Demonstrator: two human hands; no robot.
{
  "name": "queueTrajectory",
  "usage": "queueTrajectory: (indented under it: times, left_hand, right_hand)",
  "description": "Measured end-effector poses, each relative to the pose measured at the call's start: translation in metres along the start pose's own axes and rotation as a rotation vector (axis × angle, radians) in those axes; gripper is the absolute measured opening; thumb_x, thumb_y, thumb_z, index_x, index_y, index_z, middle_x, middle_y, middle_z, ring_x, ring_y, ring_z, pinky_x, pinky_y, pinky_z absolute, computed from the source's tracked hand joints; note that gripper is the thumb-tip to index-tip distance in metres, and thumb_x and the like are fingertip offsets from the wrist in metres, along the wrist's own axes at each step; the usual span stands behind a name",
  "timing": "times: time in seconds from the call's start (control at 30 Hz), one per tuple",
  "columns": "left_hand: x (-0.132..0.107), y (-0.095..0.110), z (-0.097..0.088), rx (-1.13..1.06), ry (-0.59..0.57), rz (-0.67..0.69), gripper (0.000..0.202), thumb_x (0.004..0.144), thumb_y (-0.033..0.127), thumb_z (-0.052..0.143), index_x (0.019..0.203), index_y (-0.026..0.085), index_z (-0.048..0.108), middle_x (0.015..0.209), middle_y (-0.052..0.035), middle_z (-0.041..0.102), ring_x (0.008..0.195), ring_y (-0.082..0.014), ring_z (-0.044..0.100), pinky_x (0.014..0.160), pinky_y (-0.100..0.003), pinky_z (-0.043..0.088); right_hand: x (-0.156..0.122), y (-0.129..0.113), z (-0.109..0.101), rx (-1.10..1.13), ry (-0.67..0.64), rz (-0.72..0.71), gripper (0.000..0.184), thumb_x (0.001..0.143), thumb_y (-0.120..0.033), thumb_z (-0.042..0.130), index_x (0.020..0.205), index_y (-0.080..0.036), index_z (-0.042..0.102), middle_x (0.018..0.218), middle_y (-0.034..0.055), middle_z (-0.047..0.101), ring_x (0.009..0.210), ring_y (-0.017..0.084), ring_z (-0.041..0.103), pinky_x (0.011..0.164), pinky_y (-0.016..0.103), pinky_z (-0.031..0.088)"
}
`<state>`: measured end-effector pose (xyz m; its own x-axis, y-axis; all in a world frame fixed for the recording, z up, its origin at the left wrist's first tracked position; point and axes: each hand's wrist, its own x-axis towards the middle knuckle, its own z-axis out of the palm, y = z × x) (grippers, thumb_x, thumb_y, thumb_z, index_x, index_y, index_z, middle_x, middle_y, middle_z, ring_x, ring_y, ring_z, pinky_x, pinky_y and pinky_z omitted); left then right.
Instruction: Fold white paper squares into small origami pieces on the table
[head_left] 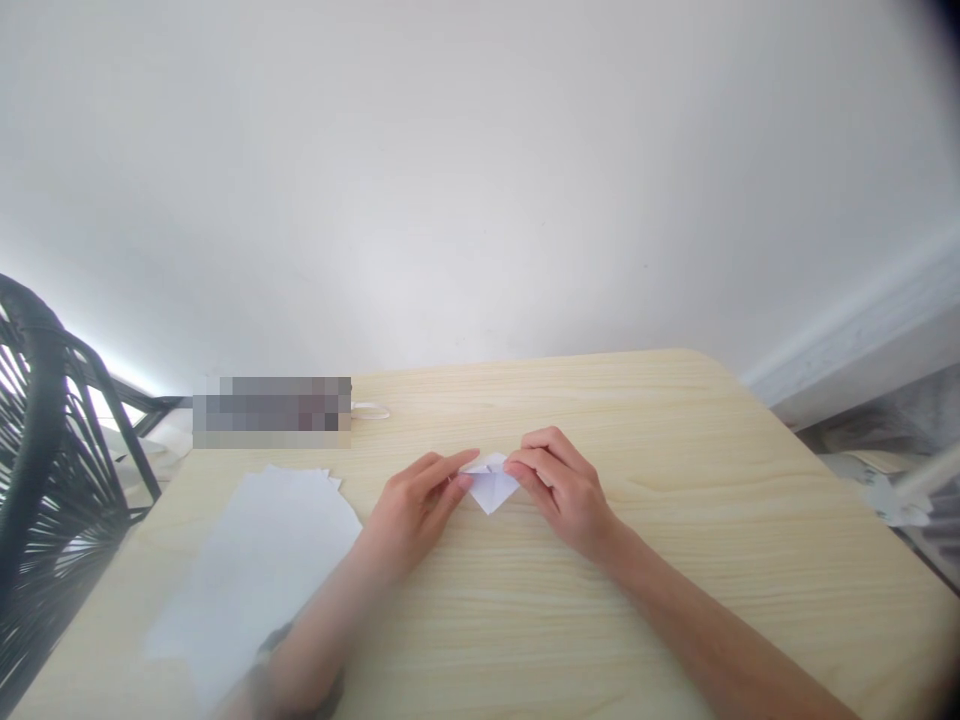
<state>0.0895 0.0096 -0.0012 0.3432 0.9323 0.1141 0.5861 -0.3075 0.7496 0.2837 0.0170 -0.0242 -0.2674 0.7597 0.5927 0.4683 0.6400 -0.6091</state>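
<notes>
A small piece of folded white paper (491, 491) lies at the middle of the table, one corner pointing toward me. My left hand (420, 500) pinches its left corner between thumb and fingers. At the right corner, the thumb and fingertips of my right hand (561, 485) are closed on the paper too. A fold line or flap edge runs across its upper part between the two hands. The fingertips hide both side corners.
Several loose white sheets (262, 560) lie on the wooden table (712, 500) at the left, partly under my left forearm. A blurred-out item (271, 412) with a white loop sits behind them. A dark woven chair (45, 450) stands at the left; a white wall (480, 180) rises behind.
</notes>
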Motion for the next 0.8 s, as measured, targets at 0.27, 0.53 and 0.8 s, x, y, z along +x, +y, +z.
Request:
queueTrajectory:
  times: [0.27, 0.53, 0.8]
  left_hand:
    - [0.000, 0.006, 0.002, -0.475, 0.032, -0.182, 0.026, 0.079, 0.024, 0.052, 0.101, 0.018, 0.064, 0.098, -0.0052, 0.067, 0.087, -0.0185, 0.061, 0.078, -0.028, 0.048]
    - [0.002, 0.003, 0.005, -0.671, 0.125, -0.253, 0.018, 0.066, 0.021, 0.067, 0.083, 0.018, 0.070, 0.095, -0.0043, 0.069, 0.085, -0.0195, 0.063, 0.075, -0.028, 0.050]
    - [0.000, 0.012, 0.007, -0.629, 0.185, -0.271, 0.009, 0.065, 0.023, 0.068, 0.072, 0.019, 0.072, 0.086, -0.0034, 0.071, 0.083, -0.0210, 0.064, 0.075, -0.029, 0.050]
  right_hand:
    - [0.003, -0.008, 0.000, 0.069, 0.070, 0.040, 0.013, 0.082, -0.019, 0.050, 0.089, -0.022, 0.061, 0.099, 0.0081, 0.048, 0.091, 0.019, 0.053, 0.078, 0.035, 0.047]
    - [-0.002, 0.000, 0.005, 0.504, -0.126, 0.287, 0.014, 0.084, -0.025, 0.048, 0.093, -0.020, 0.057, 0.086, 0.0042, 0.059, 0.077, 0.013, 0.059, 0.066, 0.026, 0.051]
    - [0.001, -0.007, 0.005, 0.442, -0.093, 0.348, 0.015, 0.083, -0.029, 0.049, 0.082, -0.018, 0.058, 0.079, 0.0038, 0.063, 0.073, 0.014, 0.060, 0.065, 0.025, 0.050]
